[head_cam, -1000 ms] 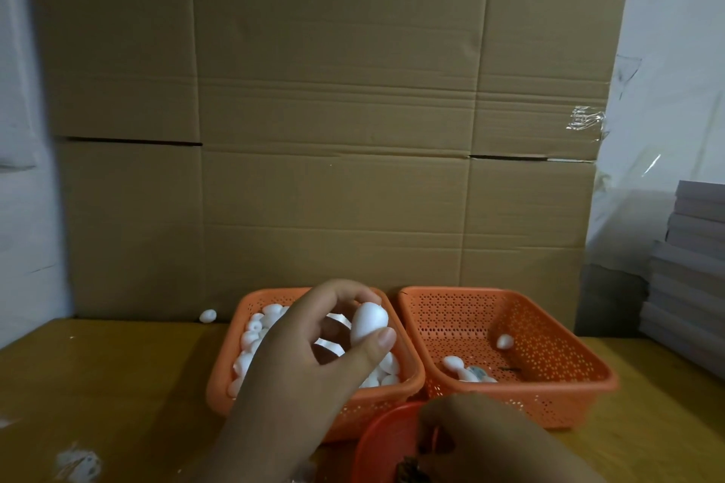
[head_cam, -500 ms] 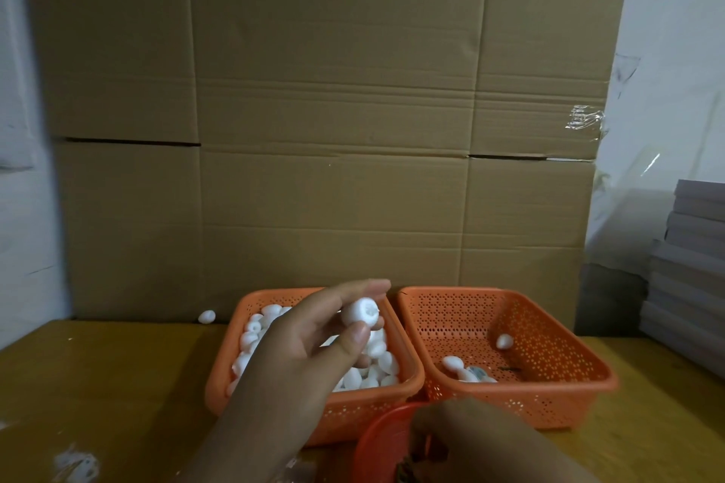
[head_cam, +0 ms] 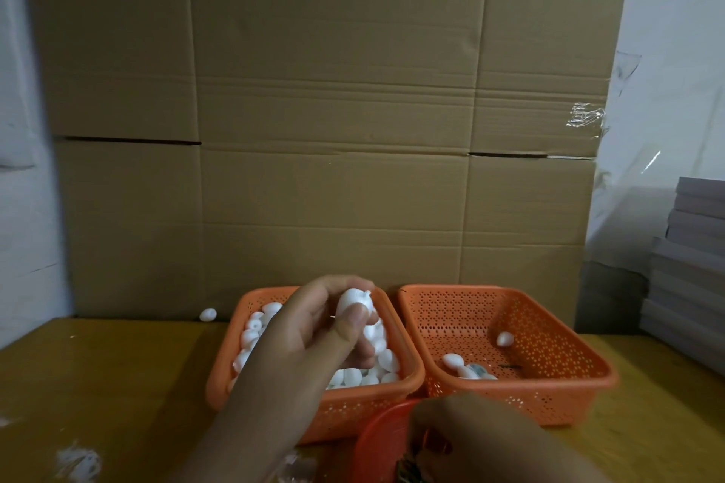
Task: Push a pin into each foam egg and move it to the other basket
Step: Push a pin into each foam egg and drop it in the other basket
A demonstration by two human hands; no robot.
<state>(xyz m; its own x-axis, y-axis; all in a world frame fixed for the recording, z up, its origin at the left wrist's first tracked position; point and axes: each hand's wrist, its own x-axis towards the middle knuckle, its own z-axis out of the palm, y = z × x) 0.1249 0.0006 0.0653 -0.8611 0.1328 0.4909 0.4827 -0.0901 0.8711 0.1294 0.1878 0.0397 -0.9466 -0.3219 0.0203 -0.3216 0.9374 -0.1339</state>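
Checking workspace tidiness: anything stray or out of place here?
Yes. One foam egg lies loose on the table, left of the full basket by the cardboard. White foam crumbs litter the near-left tabletop.

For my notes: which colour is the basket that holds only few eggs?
Orange, with small holes, the right basket in the head view.

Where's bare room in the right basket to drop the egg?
Right basket: its far half and near-right floor are bare; its few eggs cluster near-left, one mid-floor. Left basket is packed. The left hand holds the egg.
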